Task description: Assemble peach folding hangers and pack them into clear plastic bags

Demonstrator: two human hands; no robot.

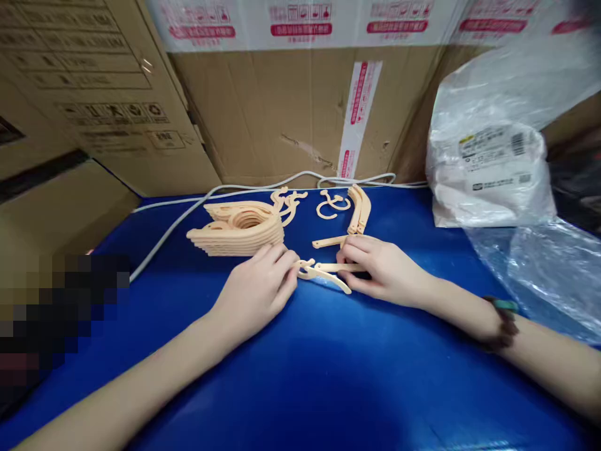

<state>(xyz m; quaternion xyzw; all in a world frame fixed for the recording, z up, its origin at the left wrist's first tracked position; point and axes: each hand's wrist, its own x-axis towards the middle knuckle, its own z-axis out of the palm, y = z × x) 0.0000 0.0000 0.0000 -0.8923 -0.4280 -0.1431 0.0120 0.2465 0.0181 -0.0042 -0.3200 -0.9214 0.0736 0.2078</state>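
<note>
Between my hands is a beige plastic folding hanger (331,280), with one arm slanting toward me and another running right. My left hand (260,282) pinches its hook end, and the fingers cover part of it. My right hand (375,266) is closed on the right-hand arm, whose end its fingers hide. Just behind those fingers lies a loose straight strip (328,241). A stack of beige hanger pieces (239,235) rests beyond my left hand. Loose hooks (334,203) and a small pile of curved arms (359,210) lie farther back.
A blue tabletop (305,376) spans the foreground. Cardboard boxes (282,113) wall off the back and left. A white cable (178,228) runs along the rear edge. At right sits a clear plastic bag (488,169) with a labelled white package, its loose film spreading over the table.
</note>
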